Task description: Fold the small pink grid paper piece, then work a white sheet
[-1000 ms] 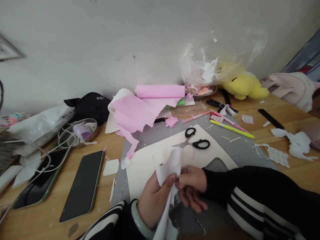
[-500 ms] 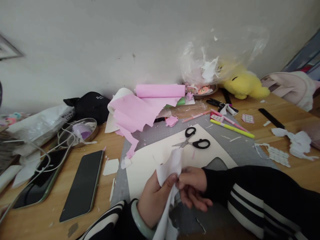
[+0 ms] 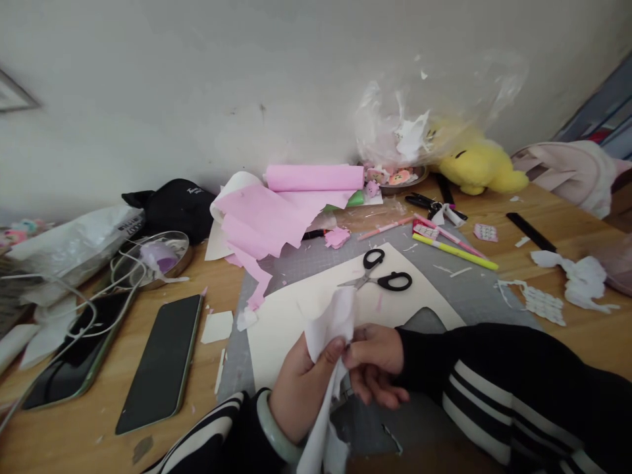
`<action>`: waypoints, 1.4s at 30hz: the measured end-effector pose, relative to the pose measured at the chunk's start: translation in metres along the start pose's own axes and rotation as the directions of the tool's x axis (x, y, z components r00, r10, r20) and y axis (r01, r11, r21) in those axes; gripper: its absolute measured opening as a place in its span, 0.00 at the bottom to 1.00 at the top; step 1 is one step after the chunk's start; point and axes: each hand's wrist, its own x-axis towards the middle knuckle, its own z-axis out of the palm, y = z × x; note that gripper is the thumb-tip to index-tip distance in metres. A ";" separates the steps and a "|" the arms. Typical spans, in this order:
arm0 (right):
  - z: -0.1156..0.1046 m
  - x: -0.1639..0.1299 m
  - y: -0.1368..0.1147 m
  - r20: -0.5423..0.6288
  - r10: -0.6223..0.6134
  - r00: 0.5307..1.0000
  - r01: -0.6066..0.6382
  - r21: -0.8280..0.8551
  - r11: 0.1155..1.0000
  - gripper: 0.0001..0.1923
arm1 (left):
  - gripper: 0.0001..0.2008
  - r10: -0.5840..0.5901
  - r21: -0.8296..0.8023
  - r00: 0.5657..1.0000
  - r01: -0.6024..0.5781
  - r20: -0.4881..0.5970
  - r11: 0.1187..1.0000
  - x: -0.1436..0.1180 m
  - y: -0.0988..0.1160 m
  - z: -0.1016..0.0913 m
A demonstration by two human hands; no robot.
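Observation:
A crumpled strip of white paper (image 3: pixel 332 320) with a ragged lower edge is held upright in my left hand (image 3: pixel 301 392), its thumb pressed over the front. My right hand (image 3: pixel 376 359) pinches the paper's right edge beside that thumb, while its lower fingers curl loosely below. What lies between the pinching fingertips is too small to make out. Black-handled scissors (image 3: pixel 366 276) lie partly spread just beyond the paper, on a cream sheet (image 3: pixel 276 322). Under the sheet is a grey cutting mat (image 3: pixel 232 375).
At the back lies a pink paper roll (image 3: pixel 316 178) with a jagged sheet. Left are a phone (image 3: pixel 160 359), a second phone under white cables, and a metal bowl (image 3: pixel 185 253). Pens, including a yellow one (image 3: pixel 454 251), lie right, near scraps and a yellow plush toy (image 3: pixel 476 164).
The view has shifted slightly. Both hands keep hold of the white paper, with the right fingertips still at its edge. Nothing else has visibly moved.

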 end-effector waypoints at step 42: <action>-0.006 0.006 0.003 0.060 -0.069 0.996 0.063 0.096 0.993 0.09 | 0.13 0.023 0.111 0.998 -0.029 0.055 0.993 0.001 0.000 -0.002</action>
